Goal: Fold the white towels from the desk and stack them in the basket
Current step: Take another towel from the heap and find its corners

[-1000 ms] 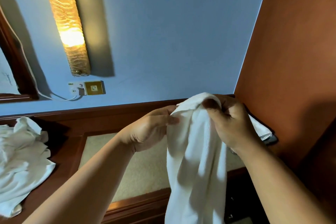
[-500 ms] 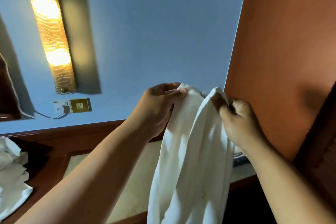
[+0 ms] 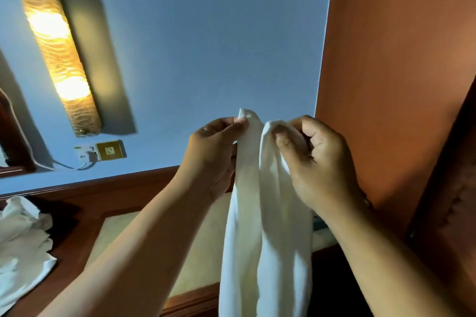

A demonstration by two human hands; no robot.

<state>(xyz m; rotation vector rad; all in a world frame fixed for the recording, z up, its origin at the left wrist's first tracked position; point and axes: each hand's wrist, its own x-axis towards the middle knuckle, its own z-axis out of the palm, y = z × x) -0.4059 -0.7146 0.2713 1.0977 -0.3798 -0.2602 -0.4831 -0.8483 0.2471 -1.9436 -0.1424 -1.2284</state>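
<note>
Above desk (image 3: 77,234): left hand (image 3: 213,159) and right hand (image 3: 319,162) each pinch top edge of hanging white towel (image 3: 265,239); crumpled towels (image 3: 20,244) at left.

Blue wall (image 3: 206,33), orange side wall (image 3: 399,59), lit wall lamp (image 3: 56,51), brass socket (image 3: 110,150), perhaps mirror frame (image 3: 13,141) left

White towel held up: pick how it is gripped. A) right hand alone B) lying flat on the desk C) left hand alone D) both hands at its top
D: the left hand and right hand each pinch the top of the white towel, which hangs down.
</note>
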